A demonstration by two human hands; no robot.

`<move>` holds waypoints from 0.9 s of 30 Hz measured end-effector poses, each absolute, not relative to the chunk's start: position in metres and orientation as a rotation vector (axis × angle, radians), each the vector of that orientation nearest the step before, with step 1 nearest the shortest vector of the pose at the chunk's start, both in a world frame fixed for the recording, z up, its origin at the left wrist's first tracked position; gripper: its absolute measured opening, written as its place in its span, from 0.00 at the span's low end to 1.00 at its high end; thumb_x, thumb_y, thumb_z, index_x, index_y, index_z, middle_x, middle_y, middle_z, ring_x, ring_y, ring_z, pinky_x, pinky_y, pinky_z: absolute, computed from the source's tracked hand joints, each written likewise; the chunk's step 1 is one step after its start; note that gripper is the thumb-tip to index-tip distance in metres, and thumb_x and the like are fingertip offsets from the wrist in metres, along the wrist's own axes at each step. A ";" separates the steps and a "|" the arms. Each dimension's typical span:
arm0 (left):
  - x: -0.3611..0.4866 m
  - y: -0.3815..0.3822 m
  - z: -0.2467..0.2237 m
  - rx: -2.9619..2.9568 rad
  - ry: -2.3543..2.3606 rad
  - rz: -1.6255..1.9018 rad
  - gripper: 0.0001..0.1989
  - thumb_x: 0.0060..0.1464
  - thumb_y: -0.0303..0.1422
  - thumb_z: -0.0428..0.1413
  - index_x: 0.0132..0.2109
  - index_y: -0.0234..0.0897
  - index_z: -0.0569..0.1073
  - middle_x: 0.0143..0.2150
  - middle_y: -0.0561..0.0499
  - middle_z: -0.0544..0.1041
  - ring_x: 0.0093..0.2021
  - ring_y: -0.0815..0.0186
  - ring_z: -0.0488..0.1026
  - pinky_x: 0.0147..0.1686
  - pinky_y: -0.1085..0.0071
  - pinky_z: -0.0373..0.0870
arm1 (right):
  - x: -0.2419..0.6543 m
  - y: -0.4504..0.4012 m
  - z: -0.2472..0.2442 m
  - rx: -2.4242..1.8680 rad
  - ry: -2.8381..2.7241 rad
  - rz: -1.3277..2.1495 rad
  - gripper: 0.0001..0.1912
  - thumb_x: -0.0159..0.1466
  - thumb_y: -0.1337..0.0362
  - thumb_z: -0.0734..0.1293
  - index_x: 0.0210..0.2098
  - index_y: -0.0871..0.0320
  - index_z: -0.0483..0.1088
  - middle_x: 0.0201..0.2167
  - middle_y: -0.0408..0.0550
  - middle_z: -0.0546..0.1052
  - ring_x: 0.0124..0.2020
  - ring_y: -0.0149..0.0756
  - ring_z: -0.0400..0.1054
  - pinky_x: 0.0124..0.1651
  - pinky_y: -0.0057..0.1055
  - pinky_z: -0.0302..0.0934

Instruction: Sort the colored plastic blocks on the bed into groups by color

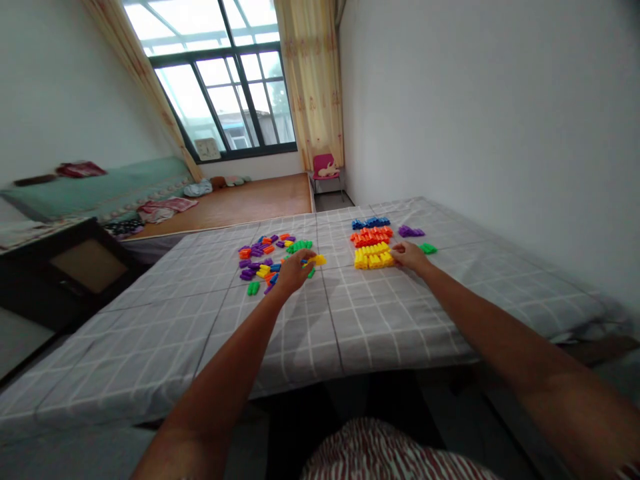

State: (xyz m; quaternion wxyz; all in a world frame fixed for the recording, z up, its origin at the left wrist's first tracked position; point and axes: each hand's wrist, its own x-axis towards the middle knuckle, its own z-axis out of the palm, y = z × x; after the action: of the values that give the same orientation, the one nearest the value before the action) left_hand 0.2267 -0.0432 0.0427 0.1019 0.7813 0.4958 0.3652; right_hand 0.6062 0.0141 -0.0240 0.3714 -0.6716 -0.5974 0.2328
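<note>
A yellow plastic building block is pinched in the fingers of my left hand, beside a mixed heap of purple, orange, blue, green and yellow blocks. My right hand has its fingers together at the right end of the yellow block group; whether it grips one of them is hidden. Behind the yellow group lie a row of orange-red blocks and a row of blue blocks. Purple blocks and green blocks lie just right of these.
A grey checked cloth covers the table. The white wall runs along the right. Beyond the table are a low bed and a pink chair; a dark cabinet stands at the left.
</note>
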 end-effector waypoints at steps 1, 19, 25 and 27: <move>0.236 -0.043 0.043 2.309 1.434 1.071 0.10 0.54 0.30 0.55 0.44 0.39 0.74 0.42 0.48 0.79 0.43 0.62 0.77 0.43 0.64 0.75 | 0.604 0.014 -0.025 -1.745 -1.540 0.561 0.14 0.59 0.61 0.67 0.43 0.62 0.72 0.33 0.50 0.80 0.27 0.33 0.73 0.30 0.27 0.66; 0.290 -0.021 0.008 2.422 0.711 1.095 0.11 0.55 0.24 0.52 0.45 0.39 0.71 0.47 0.47 0.73 0.48 0.66 0.72 0.47 0.66 0.76 | 0.506 -0.026 0.026 -0.867 -2.070 1.019 0.23 0.59 0.54 0.68 0.51 0.55 0.73 0.46 0.48 0.78 0.44 0.40 0.73 0.47 0.38 0.68; 0.273 -0.016 -0.012 2.458 1.077 0.948 0.20 0.53 0.25 0.54 0.53 0.42 0.71 0.55 0.46 0.73 0.55 0.61 0.71 0.53 0.60 0.72 | 0.560 0.016 0.026 -1.233 -1.763 0.530 0.21 0.57 0.63 0.69 0.51 0.58 0.72 0.50 0.53 0.76 0.48 0.41 0.72 0.52 0.41 0.66; 0.268 -0.013 -0.019 2.452 1.171 0.904 0.16 0.54 0.25 0.53 0.50 0.40 0.74 0.50 0.46 0.76 0.51 0.62 0.73 0.53 0.61 0.72 | 0.577 0.029 0.022 -1.314 -1.744 0.389 0.21 0.59 0.64 0.68 0.51 0.58 0.72 0.49 0.54 0.76 0.49 0.41 0.71 0.54 0.42 0.65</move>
State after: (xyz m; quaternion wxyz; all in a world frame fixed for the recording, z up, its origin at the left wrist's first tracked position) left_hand 0.2677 -0.0131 -0.0188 0.1384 0.8481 0.4049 0.3126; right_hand 0.5768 0.0286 0.0225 0.4456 -0.5303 -0.7039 0.1569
